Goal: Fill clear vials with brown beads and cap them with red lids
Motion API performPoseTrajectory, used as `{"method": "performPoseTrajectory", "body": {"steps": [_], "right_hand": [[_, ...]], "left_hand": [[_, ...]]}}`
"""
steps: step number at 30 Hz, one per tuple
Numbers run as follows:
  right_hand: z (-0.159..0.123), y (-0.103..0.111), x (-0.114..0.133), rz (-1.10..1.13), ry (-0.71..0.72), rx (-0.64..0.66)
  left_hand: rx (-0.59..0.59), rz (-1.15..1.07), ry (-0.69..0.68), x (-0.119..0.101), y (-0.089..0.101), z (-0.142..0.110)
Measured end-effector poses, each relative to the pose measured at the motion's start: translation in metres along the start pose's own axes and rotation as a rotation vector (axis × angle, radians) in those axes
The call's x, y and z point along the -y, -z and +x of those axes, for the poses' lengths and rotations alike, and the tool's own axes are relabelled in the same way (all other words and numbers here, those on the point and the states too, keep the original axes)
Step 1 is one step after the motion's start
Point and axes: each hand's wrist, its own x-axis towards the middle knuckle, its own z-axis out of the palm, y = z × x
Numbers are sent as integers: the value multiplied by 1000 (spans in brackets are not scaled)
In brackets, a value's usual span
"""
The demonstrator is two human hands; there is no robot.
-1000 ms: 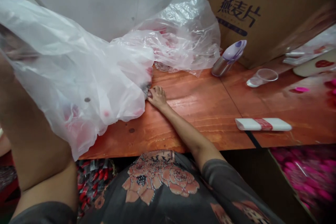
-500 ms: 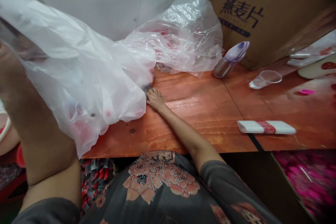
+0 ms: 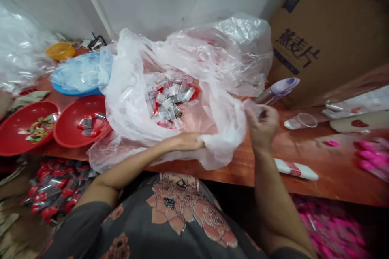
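Observation:
A large, thin white plastic bag (image 3: 127, 101) lies spread on the table with its mouth gaping toward me. Inside it is a pile of small clear containers with red parts (image 3: 170, 101). My left hand (image 3: 190, 141) is closed on the bag's near edge, the film bunched at its fingertips. At the bag's right side, my right hand (image 3: 266, 125) is raised with curled fingers. Something translucent shows between its thumb and fingers; I cannot tell whether it is bag film or a separate piece. A purple-topped bottle (image 3: 284, 87) stands just behind that hand.
Left of the bag are two red bowls (image 3: 69, 133), a blue basin (image 3: 60, 83) and a yellow bowl (image 3: 60, 50). To the right are a clear cup (image 3: 306, 120), a white banded packet (image 3: 299, 169) and a large carton (image 3: 328, 20). Pink items (image 3: 331, 226) lie below the table edge.
The bag, held up high at the left before, is now down and open, showing its contents. My left hand has come down to its near edge; my right hand has lifted and moved right.

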Motion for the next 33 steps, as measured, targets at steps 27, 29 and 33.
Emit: {"method": "performPoseTrajectory", "body": {"steps": [27, 29, 33], "right_hand": [[-111, 8, 61, -538, 524, 1393], [-88, 7, 62, -512, 506, 1388], [-14, 17, 74, -290, 404, 1044]], "left_hand": [[70, 721, 63, 80, -5, -147], [39, 611, 99, 67, 27, -140], [-238, 512, 143, 23, 105, -132]]}}
